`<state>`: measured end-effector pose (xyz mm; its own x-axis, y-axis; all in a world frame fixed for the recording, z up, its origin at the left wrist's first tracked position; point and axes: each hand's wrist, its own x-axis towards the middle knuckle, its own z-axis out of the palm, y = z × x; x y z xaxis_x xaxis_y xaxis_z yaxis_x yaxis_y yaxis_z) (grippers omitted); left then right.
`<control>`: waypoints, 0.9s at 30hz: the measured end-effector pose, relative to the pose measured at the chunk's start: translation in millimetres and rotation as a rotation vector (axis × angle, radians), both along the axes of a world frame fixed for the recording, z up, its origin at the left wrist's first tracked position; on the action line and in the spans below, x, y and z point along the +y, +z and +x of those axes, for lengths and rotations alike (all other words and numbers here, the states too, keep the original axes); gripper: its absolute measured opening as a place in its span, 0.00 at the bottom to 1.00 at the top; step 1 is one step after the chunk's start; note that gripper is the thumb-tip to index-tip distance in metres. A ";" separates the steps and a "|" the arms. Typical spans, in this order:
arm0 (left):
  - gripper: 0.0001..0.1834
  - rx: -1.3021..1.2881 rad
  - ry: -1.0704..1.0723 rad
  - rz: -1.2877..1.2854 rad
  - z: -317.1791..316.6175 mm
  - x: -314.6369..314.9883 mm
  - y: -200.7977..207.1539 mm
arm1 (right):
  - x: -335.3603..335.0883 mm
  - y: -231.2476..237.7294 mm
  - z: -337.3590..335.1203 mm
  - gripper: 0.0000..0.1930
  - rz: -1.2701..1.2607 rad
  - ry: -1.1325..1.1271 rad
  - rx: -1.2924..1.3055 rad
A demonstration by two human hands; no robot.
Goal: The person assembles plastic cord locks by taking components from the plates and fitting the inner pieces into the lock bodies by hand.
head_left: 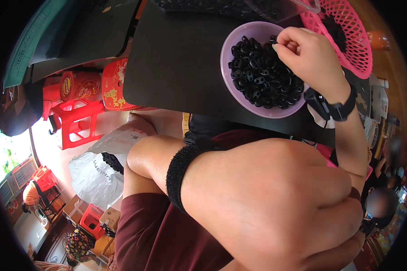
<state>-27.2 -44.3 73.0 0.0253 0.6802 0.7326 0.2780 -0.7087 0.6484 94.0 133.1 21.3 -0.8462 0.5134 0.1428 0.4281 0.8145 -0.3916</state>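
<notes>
A lilac bowl (225, 67) on the black table holds a heap of small black plastic pieces (262, 74), several with two holes. Over its far right side, my right hand (309, 56) has thumb and forefinger pinched together at the heap. What lies in that pinch, if anything, is too small to make out. My left hand (276, 198) looms large in front, back upward, with its fingers curled closed. Whatever it may hold is hidden beneath it. A black strap (178, 176) circles the left wrist and a black watch (330, 106) the right.
A pink mesh basket (364, 54) with black pieces stands right of the bowl. Behind lies a clear bag (212, 7) of black pieces. Left of the dark table (167, 67) are red stools (79, 117) and a white sack (97, 176). Other people are in the background.
</notes>
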 end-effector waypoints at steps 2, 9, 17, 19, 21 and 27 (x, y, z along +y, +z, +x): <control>0.11 0.000 0.022 0.003 -3.2 2.0 -5.0 | -11.4 3.4 13.9 0.07 -0.165 -0.075 0.089; 0.15 -0.141 0.087 -0.204 -3.9 5.8 -36.8 | -62.7 3.6 56.1 0.07 -0.895 -0.181 0.538; 0.10 -0.539 0.003 -0.727 25.2 11.4 -75.9 | -83.9 -20.7 73.0 0.05 -0.545 -0.136 0.635; 0.09 -0.715 -0.107 -0.889 28.0 15.0 -75.0 | -83.2 -20.5 79.6 0.05 -0.532 -0.154 0.621; 0.09 -0.682 -0.099 -0.870 30.7 21.1 -82.2 | -80.8 -21.8 83.6 0.05 -0.495 -0.147 0.630; 0.11 -0.585 0.014 -0.898 30.8 31.1 -88.2 | -23.3 -14.1 143.6 0.05 -0.244 -0.414 0.383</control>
<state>3.6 -13.2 -15.2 -0.1796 0.9737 -0.1405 -0.2403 0.0950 0.9660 237.6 109.8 7.2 -0.4810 0.8448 0.2343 0.4821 0.4781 -0.7341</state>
